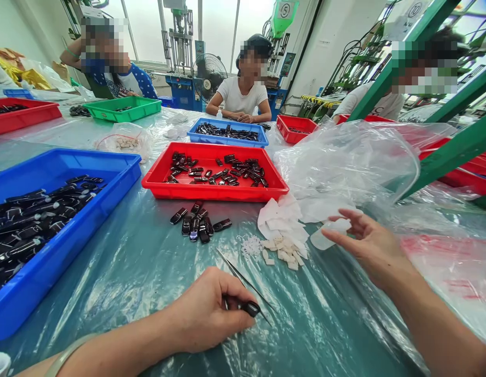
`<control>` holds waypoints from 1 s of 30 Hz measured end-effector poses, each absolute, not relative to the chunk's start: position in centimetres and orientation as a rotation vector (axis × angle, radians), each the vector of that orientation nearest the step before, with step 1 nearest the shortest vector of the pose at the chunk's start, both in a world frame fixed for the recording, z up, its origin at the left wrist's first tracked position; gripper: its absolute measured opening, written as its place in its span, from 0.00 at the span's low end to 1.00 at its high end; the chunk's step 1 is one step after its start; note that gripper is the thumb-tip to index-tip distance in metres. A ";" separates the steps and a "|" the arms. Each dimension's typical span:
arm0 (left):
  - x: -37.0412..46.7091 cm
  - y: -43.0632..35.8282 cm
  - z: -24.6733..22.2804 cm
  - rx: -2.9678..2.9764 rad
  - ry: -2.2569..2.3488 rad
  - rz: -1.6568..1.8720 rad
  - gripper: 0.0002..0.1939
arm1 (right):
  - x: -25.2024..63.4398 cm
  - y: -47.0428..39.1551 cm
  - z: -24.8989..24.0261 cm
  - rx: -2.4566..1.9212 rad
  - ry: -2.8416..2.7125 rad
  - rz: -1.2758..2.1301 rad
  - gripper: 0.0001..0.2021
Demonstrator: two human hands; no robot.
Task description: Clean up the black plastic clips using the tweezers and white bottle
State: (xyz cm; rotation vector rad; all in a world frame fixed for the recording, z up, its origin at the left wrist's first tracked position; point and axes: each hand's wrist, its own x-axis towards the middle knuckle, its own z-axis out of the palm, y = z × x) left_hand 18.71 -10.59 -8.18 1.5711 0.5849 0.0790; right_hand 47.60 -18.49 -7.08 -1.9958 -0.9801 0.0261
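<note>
My left hand is closed around a small glossy black plastic part, its end showing between thumb and fingers. Metal tweezers lie on the table sheet, passing partly behind that hand. My right hand has its fingers apart beside a small translucent plastic bottle, which lies tilted; whether the fingertips touch it I cannot tell. Between the hands are a heap of cream-coloured flat pieces and a pile of tiny white bits. Several similar black parts lie loose farther forward.
A red tray of black parts stands ahead, with a blue tray of longer black pieces at left. White sheets and clear plastic bags lie at right, near a green metal frame. Other people sit across the table.
</note>
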 end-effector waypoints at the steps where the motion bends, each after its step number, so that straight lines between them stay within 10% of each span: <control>1: 18.7 -10.6 -8.2 1.576 0.586 0.079 0.11 | 47.4 -18.6 -6.8 -1.971 -0.969 -0.035 0.30; 10: 18.8 -10.6 -7.9 1.588 0.596 0.086 0.11 | 41.1 -20.0 -5.2 -1.653 -1.537 -0.165 0.02; 30: 18.9 -10.6 -8.1 1.595 0.556 0.118 0.08 | 37.5 -19.1 -8.4 -1.578 -1.980 -0.117 0.05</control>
